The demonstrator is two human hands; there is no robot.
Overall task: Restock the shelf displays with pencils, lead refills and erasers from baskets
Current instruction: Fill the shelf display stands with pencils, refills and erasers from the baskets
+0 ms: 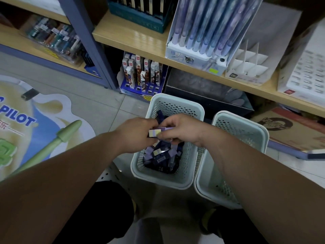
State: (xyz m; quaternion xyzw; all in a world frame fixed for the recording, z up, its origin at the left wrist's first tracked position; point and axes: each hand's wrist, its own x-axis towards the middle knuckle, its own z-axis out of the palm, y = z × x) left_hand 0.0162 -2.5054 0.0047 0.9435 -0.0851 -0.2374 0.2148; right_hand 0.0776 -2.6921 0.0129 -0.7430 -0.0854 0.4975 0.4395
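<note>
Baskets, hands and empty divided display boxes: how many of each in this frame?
Baskets: 2 (left basket, right basket)
Hands: 2 (left hand, right hand, both pinching a purple pack)
Empty divided display box: 1
Total: 5

"PILOT" in big blue capitals on the large cut-out floor poster with a green pen; just below, red Chinese characters, only "乐" legible. White letters, perhaps "HB", on a dark blue flat packet in the pale green perforated plastic basket, too blurred to be sure. Red brand tags on the tall picture-printed boxes, yellow-green sticker on the white cardboard pencil display box, end label of the small purple box: all unreadable
</note>
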